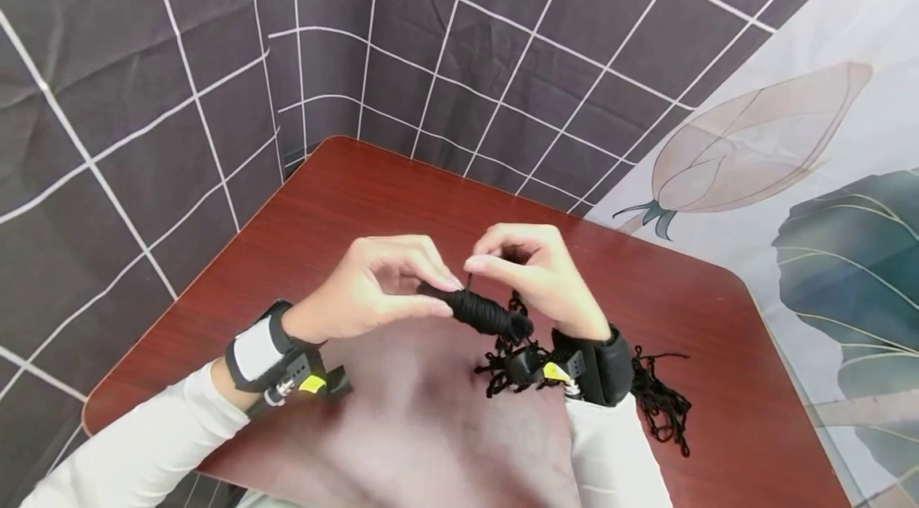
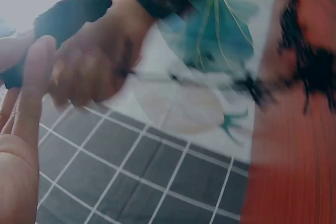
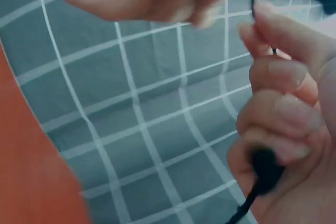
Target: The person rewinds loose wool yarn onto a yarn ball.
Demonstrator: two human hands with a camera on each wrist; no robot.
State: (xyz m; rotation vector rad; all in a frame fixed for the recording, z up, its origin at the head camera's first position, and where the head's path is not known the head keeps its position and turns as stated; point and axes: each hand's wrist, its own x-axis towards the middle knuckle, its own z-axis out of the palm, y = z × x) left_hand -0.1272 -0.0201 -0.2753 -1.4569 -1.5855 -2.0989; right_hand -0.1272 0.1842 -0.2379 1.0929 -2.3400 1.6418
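My left hand (image 1: 376, 285) grips one end of a long bundle (image 1: 483, 312) of wound black cord between thumb and fingers, above the table. Close on its right, my right hand (image 1: 542, 273) pinches a strand (image 1: 470, 281) of that cord, which runs taut down to the bundle. In the left wrist view the wound bundle (image 2: 65, 18) appears thick and dark, and the right hand is blurred. The right wrist view shows the other fingers curled, with a knotted length of cord (image 3: 265, 169) trailing from the palm. What lies at the bundle's core is hidden.
Looped, knotted cord (image 1: 495, 372) hangs or lies below the bundle, partly behind the right wrist band. A loose heap of black cord (image 1: 664, 408) lies on the reddish-brown table (image 1: 718, 348), right of the right forearm. Grid-patterned cloth (image 1: 431, 21) stands behind the table.
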